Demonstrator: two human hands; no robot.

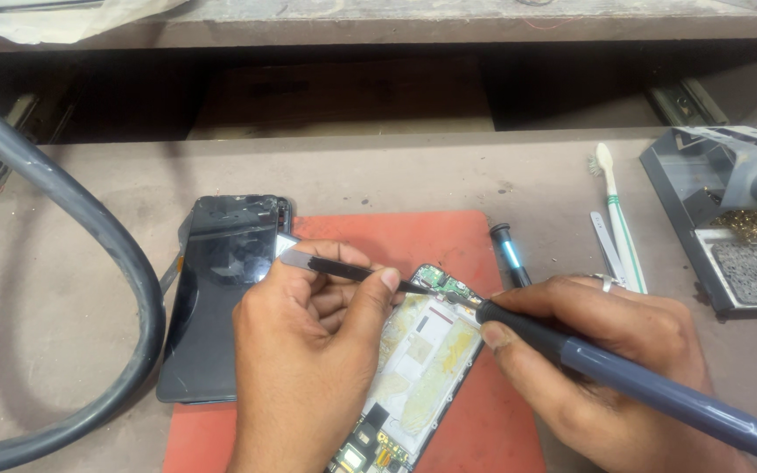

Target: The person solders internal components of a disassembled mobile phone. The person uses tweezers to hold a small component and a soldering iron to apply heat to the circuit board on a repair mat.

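Two hands are working over an opened phone [418, 368] lying on a red mat [484, 420]; the left hand [308, 350] is pinching black tweezers [343, 269] closed-fingered, tips at the phone's top board. The right hand [606, 368] is gripping a soldering iron [659, 390], fingers wrapped round it; a dark back cover [221, 298] is lying just beside.

Worn brown workbench under a low shelf

The dusty, scuffed bench top [449, 175] runs the full width; behind it a dark recess [343, 88] opens beneath a grey shelf edge [484, 22], with metal drawer rails [678, 103] at the right and even, soft light falling over the surface
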